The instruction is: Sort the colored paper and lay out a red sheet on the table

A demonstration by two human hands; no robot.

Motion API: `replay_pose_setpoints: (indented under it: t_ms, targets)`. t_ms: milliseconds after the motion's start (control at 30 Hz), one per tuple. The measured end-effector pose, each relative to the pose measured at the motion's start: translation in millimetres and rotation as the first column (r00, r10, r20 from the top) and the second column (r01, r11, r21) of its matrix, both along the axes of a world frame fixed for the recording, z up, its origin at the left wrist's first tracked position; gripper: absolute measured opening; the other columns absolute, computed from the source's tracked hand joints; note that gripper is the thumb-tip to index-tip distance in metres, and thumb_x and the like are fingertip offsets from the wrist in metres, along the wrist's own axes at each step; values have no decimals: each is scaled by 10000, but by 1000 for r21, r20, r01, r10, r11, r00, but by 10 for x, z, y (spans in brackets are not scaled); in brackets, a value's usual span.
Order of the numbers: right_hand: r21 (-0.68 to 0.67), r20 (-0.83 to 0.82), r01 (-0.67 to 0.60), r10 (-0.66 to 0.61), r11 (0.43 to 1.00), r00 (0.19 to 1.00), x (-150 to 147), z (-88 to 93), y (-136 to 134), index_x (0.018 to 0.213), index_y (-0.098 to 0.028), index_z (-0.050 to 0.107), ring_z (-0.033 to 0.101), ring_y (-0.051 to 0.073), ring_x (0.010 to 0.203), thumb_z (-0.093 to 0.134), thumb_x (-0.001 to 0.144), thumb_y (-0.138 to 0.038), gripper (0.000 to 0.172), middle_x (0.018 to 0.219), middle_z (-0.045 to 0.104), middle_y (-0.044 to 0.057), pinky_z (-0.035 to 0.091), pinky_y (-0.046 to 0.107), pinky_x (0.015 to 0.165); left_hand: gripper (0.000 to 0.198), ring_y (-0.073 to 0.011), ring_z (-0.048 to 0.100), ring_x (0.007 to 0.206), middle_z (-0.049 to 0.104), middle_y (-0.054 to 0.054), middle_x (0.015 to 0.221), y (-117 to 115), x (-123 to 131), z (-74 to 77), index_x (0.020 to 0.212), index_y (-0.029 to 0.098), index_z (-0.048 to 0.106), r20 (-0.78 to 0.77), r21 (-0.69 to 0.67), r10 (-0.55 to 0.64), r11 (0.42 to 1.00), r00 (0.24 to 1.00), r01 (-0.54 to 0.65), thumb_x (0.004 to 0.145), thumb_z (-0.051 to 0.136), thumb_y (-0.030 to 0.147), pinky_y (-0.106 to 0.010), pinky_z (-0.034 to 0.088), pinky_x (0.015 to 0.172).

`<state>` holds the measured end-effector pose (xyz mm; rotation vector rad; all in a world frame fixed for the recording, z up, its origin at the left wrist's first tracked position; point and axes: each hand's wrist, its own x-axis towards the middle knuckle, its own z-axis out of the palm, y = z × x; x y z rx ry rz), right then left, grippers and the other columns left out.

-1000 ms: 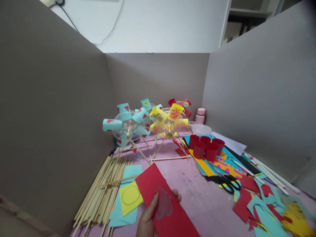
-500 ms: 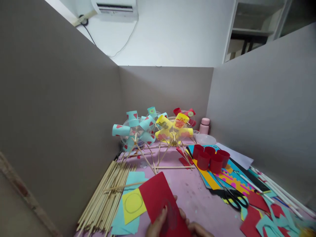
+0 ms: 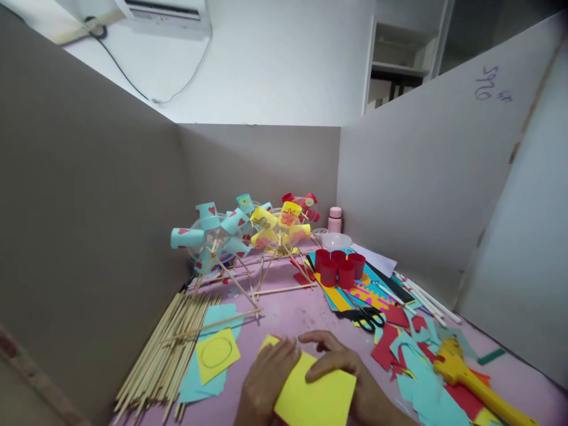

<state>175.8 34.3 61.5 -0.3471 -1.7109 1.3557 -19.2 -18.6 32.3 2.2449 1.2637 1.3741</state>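
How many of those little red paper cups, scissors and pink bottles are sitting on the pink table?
Red paper cups: 4
Scissors: 1
Pink bottle: 1
Total: 6

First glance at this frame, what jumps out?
The paper-cup pinwheels on wooden sticks, turquoise, yellow and red, clustered at the back of the pink table. Up front, the left hand and right hand press on a yellow paper sheet. A bundle of wooden skewers lies to the left.
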Motion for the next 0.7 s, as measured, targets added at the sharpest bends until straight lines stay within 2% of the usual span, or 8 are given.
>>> replay_pose_setpoints:
  t_ms: [67,100,200,300,400,500,600,700]
  targets:
    - [-87,-18,34,-36,996,999,9,10,-7,786,-345,743,599,207,970,701,726,-387,85,1177,574,69,457,321,780,413,-202,428,1271,543,-17,1328,43,-93,-92,1273,338,493,-85,130,160,980,983,-148,894,428,187,-427,197,1109]
    - [-112,-28,41,-45,993,999,10,0,-5,793,-329,742,594,210,985,706,723,-369,88,1174,564,76,465,311,765,411,-183,426,1272,547,-4,1323,42,-116,-117,1255,346,510,-82,122,191,976,978,-181,904,393,166,-416,195,1111]
    - [-151,-47,62,-70,987,996,-5,-87,39,778,-271,737,548,229,1064,746,681,-334,116,1112,585,80,432,306,838,339,-193,495,1216,594,-5,1270,9,-84,-111,1174,340,592,7,-11,156,988,988,-156,853,503,276,-373,270,1088]
    - [-230,-50,55,-69,972,996,-53,-228,123,772,-217,718,589,201,871,757,651,-385,210,897,650,57,431,295,778,348,-256,599,1090,680,-50,1148,-8,76,-61,1088,273,665,179,-204,179,969,967,-141,772,599,401,-365,433,974]
    - [-326,-65,38,-63,945,996,-128,-367,190,814,-182,669,557,145,648,725,658,-477,339,712,630,11,425,258,621,368,-282,690,865,747,-104,942,22,280,-58,1003,168,683,404,-455,268,888,875,-62,842,489,436,-368,553,746]
    - [-405,-87,-1,-37,914,995,-207,-462,203,767,-170,607,511,108,540,659,694,-552,392,622,578,-22,398,231,535,437,-308,701,770,746,-151,828,98,427,-89,954,107,658,581,-593,337,798,741,102,760,576,489,-397,545,695]
    - [-422,-113,-65,18,904,993,-270,-524,190,807,-165,590,570,134,610,650,683,-584,441,689,623,9,437,260,605,451,-330,689,767,737,-154,768,212,490,-68,842,106,663,659,-656,402,721,636,223,563,744,451,-407,527,693]
    - [-421,-113,-81,36,903,993,-322,-607,197,935,-171,559,606,159,660,675,617,-627,568,769,660,35,455,289,648,323,-286,681,658,713,-92,646,360,497,45,778,134,641,665,-707,495,659,560,257,563,737,355,-381,518,621]
